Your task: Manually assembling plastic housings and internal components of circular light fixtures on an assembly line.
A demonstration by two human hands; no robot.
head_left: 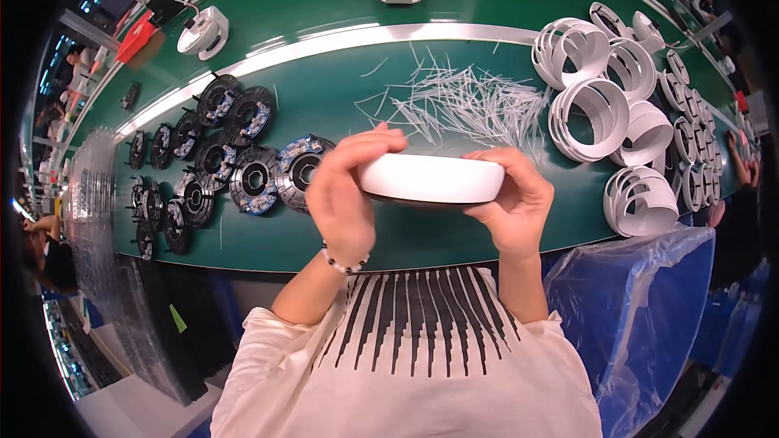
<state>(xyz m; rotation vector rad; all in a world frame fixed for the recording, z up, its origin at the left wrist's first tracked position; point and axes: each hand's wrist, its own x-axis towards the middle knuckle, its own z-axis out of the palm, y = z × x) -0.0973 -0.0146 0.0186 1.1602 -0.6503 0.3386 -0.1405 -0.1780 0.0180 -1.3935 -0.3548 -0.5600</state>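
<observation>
Holding casing (430, 180) edge-on, near centre, over bench (442, 235). Pinching three-o'clock rim with right hand (519, 203); cupping nine-o'clock side with left hand (337, 186), can't tell if gripping. Looks light, stiff, slippery; best taken at opposite rims.

Tabletop (430, 235) is brightly lit — white part (430, 177) nearly washed out; left hand (345, 199) slightly blurred — straight edges bent, corners blacked out.

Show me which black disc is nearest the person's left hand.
The rightmost black disc, partly hidden behind the left hand; the others all lie farther left.
</observation>
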